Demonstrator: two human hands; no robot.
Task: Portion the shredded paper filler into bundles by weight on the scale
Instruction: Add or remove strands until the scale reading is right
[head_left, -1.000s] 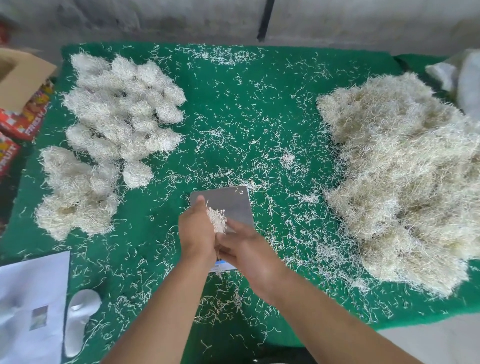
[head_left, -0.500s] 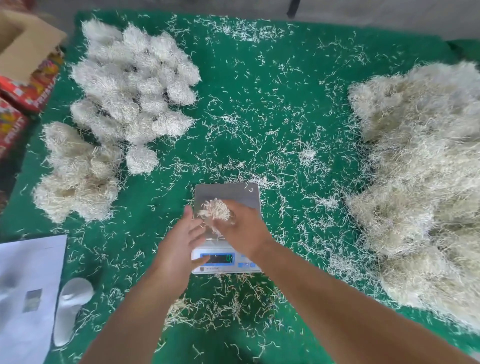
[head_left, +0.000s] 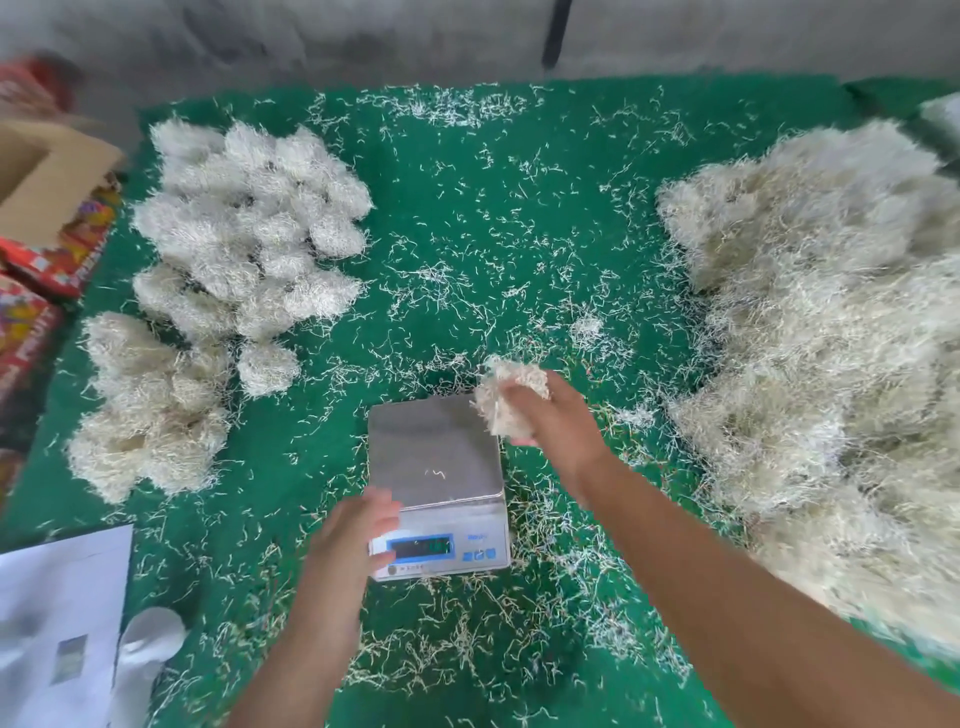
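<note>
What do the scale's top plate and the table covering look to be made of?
Scale plate: likely brushed stainless steel, grey with a dull sheen; the body looks like white plastic. Table covering: seemingly green felt or short-pile carpet, matte and fuzzy, with shreds clinging.

Soft, even daylight casts only faint shadows, the scale (head_left: 436, 447) plate between the hands shows mild sheen, and motion blur smears the frame, worst toward its bowed wide-angle edges.
</note>
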